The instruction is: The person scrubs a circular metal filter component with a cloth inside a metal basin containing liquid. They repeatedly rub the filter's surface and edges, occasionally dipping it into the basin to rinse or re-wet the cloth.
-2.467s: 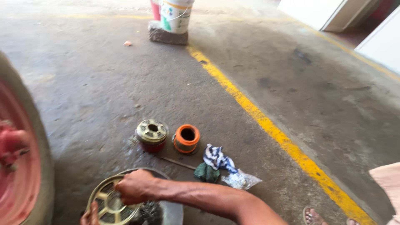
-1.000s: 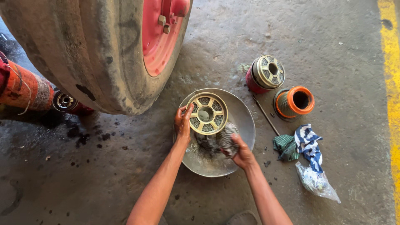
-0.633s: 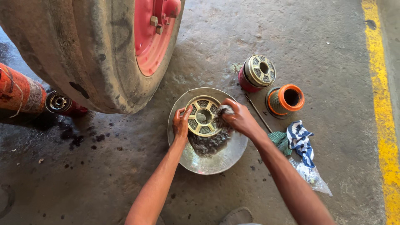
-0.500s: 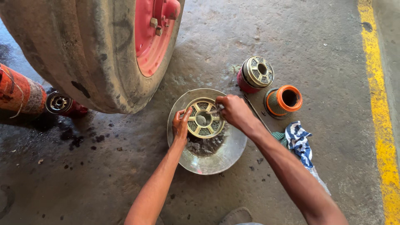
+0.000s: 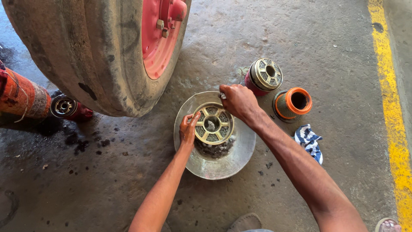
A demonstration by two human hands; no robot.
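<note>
Left hand: the left hand grips the left edge of a round metal filter, fingers curled onto its rim and closed on it.
Right hand: the right hand is bunched into a loose fist over the far right edge of the filter, with a small pale bit showing at the knuckles; I cannot tell what it pinches, or whether it holds anything.
Filter: brass-coloured, round, with a spoked top, mesh windows and a hole in the middle; it stands tilted inside the bowl, its top face turned up toward the camera.
Bowl: a shallow metal bowl sits on the concrete floor; dark wet grit lies in it just below the filter.
Second filter: another round filter with a red body and the same spoked top stands just beyond the bowl, near the right hand.
Orange part: an orange-rimmed mesh cylinder lies just beside the second filter, its open end up.
Rag: a blue-and-white striped rag lies on the floor to the right of the forearm.
Wheel: a big tyre with a red rim stands to the left of the bowl.
Floor line: a yellow painted line runs along the right side.
</note>
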